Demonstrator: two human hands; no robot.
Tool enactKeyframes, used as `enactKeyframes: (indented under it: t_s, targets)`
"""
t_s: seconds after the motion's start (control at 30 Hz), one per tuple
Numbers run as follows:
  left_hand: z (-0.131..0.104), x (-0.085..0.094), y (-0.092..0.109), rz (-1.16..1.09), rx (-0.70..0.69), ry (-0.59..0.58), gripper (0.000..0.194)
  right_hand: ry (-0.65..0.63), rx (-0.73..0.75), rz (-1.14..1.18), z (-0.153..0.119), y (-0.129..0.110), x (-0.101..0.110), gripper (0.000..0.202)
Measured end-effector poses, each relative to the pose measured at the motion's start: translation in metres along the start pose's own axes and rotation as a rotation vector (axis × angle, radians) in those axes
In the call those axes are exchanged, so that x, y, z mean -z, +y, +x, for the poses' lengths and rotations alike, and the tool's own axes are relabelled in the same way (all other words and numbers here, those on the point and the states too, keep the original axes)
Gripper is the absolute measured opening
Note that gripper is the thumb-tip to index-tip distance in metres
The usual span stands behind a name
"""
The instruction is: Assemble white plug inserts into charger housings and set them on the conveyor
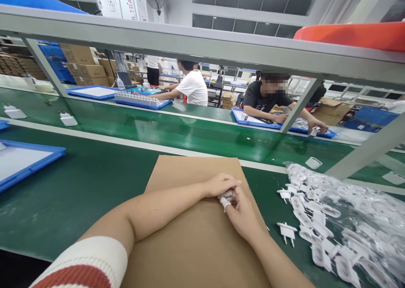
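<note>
Left hand (222, 185): it met the right hand (243, 210), its fingertips touching it; whether this grip was closed on anything could not be told.
Right hand: its fingers were curled, with white wrapping (225, 202) at the thumb; its grip was partly hidden, so any hold could not be told.
Cardboard: the flat brown cardboard sheet (196, 241) lay beneath both hands on the green tabletop (104, 174).
Plug parts: white plastic plug parts (320, 255) were heaped right of the sheet, beside a crumpled clear plastic bag (351, 195); one two-pinned white piece (287, 229) lay near the right forearm.
Tray: a blue-rimmed tray (52, 156) stood at far left.
Opposite side: a person in a black shirt (264, 96) held a small white piece (315, 131).
</note>
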State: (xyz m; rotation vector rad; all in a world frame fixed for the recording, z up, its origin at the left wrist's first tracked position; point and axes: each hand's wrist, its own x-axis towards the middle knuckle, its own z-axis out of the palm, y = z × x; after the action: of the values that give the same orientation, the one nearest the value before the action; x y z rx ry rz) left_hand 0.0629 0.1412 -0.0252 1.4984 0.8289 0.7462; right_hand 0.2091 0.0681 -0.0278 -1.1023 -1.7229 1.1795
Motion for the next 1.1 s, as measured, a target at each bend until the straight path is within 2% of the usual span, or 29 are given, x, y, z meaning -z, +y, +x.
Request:
enactKeyframes:
  t_s: [0.2,0.4,1.1]
  targets:
    - [-0.0013,-0.0016,0.0026,-0.014,0.010,-0.001,0.067,-0.008,-0.014,-0.011,0.0000,0.0000,0.0001,0.044]
    - [-0.0032,-0.0027,0.0044,-0.023,0.008,0.019,0.067,0.000,-0.012,-0.014,0.0001,-0.0009,0.0002,0.040]
    - [-0.0016,-0.0030,0.0025,-0.037,-0.015,-0.027,0.067,-0.005,-0.029,-0.013,-0.0002,-0.0012,0.0009,0.045]
